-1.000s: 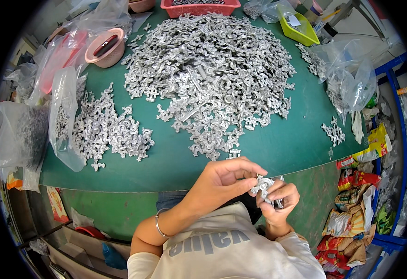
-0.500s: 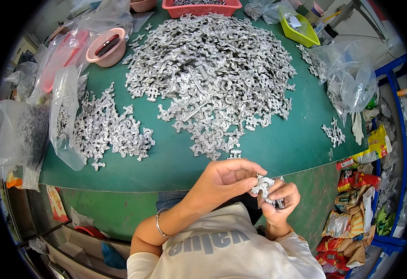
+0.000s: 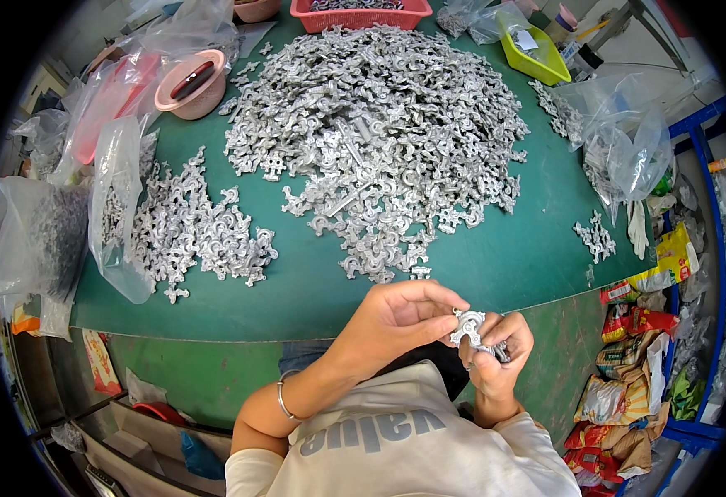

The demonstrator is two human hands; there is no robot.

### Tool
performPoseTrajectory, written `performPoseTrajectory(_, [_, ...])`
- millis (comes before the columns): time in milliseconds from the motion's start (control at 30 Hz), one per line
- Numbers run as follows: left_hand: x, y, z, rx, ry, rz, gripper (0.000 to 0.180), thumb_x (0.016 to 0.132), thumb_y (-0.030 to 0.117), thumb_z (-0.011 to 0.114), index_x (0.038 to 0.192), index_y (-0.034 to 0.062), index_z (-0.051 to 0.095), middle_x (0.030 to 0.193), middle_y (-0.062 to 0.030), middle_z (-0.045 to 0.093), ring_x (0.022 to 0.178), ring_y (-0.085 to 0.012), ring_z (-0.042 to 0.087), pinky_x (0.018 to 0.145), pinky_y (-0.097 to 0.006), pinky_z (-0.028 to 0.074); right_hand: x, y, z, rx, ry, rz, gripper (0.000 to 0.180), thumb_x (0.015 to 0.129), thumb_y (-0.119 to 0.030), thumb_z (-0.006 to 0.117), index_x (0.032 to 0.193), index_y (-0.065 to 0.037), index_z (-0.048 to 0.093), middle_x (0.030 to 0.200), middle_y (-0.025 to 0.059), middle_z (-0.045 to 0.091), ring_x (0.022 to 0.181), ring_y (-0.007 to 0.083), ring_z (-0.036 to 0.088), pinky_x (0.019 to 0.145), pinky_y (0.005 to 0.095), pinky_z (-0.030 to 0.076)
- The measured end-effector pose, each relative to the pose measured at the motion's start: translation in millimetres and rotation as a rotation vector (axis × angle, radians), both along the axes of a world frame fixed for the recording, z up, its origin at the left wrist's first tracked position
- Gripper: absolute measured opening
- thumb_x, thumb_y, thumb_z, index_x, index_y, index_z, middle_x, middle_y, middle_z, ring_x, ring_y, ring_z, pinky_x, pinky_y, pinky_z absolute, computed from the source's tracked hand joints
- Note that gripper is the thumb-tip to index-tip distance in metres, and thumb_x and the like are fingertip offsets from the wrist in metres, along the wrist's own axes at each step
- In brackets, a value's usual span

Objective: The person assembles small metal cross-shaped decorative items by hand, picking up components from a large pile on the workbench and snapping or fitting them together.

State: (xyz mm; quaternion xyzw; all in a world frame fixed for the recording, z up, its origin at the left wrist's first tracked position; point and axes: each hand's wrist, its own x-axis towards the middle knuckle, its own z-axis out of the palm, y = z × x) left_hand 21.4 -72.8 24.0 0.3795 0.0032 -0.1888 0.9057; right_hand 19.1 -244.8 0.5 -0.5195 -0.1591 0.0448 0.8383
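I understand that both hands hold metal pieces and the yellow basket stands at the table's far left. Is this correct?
Wrong side: the head view shows the yellow basket at the far right of the table. The left hand and right hand do hold metal pieces.

T-shirt [image 3: 404, 468]: one word in large, grey lowercase letters [image 3: 392, 428] across the front; inverted in view.
Yellow bag [image 3: 671, 257], right side: printed; characters too small to read.
Red-and-white packet [image 3: 102, 364], lower left: printed; characters not legible.
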Motion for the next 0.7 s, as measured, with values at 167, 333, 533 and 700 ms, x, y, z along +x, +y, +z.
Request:
performPoseTrajectory(167, [0,1,-6,0.030,-0.033,0.057,0.019,0.083,0.001,0.055,0.100,-0.0051,0.054,0.091,-0.0088,0.060,0.083,-0.0121,0.057,0.075,-0.024,0.047,5,3,-3,-0.088,-0.015,-0.045,0.019,0.072,0.001,0.064,0.081,-0.001,0.048,0.070,0.0102,0.056,0.055,0.0111,0.050,0.049,0.0205,0.040])
performPoseTrajectory(333, [2,20,-33,0.184,-0.024,0.264,0.017,0.080,-0.001,0.056,0.097,-0.0049,0.055,0.090,-0.0106,0.060,0.080,-0.0144,0.058,0.074,-0.027,0.048,29,4,-4,-0.296,0.229,-0.128,0.019,0.075,0.003,0.060,0.093,0.002,0.057,0.074,0.0038,0.056,0.059,0.0028,0.046,0.049,0.0161,0.036])
performPoseTrajectory(533, [3,55,-72,0.596,-0.054,0.663,0.016,0.081,-0.002,0.056,0.096,-0.0064,0.054,0.085,-0.0092,0.060,0.078,-0.0126,0.057,0.071,-0.024,0.047,51,9,-16,-1.017,-0.239,-0.130,0.026,0.069,-0.002,0.067,0.094,-0.001,0.061,0.086,0.0083,0.058,0.064,0.0178,0.055,0.058,0.0256,0.043])
performPoseTrajectory(700, [1,55,-71,1.179,-0.141,0.727,0.019,0.078,-0.003,0.056,0.097,-0.0004,0.055,0.095,-0.0083,0.056,0.083,-0.0149,0.055,0.070,-0.025,0.045,60,25,-31,-1.185,-0.380,-0.245,0.026,0.068,-0.009,0.068,0.093,-0.006,0.062,0.092,0.0089,0.057,0.065,0.0285,0.058,0.058,0.0337,0.046])
